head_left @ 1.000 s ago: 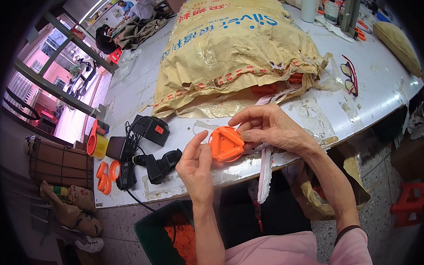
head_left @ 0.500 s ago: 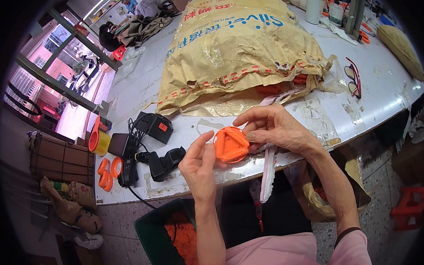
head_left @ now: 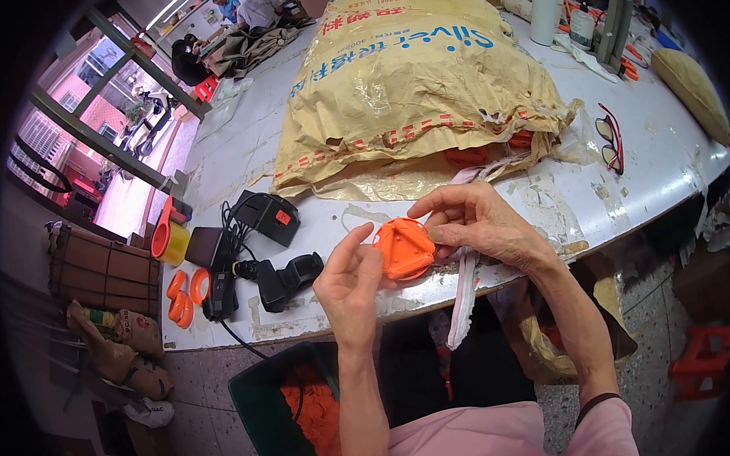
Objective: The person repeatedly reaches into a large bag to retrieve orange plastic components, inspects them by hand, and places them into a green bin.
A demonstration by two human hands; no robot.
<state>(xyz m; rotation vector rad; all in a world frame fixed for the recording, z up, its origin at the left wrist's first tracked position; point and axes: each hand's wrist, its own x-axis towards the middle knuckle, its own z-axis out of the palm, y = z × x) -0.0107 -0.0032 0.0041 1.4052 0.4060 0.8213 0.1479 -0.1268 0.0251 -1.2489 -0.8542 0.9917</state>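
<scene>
Orange disc (head_left: 405, 249), one: round, no evident long axis; between your hands, by bench's (head_left: 231, 151) front edge. Your right hand (head_left: 489, 228): fingers pinching right rim. Your left hand (head_left: 350, 268): fingers slightly parted at left rim; whether gripping, cannot tell.

Over the near edge of the table (head_left: 215, 157), I have a disc (head_left: 405, 249) between the left hand (head_left: 349, 277) and the right hand (head_left: 487, 228), with a sack (head_left: 418, 93) lying behind them and glasses (head_left: 608, 154) on the tabletop to its right. Left of the hands, my remote feed puts a device (head_left: 273, 287) nearest, a box (head_left: 261, 214) behind it, rings (head_left: 187, 313) farther left and a cup (head_left: 162, 239) behind those. A strip (head_left: 463, 308) hangs over the table's edge below the right hand, and a bin (head_left: 248, 393) (pieces (head_left: 314, 423) lie in it) sits below that edge, left of the lap (head_left: 497, 361).
</scene>
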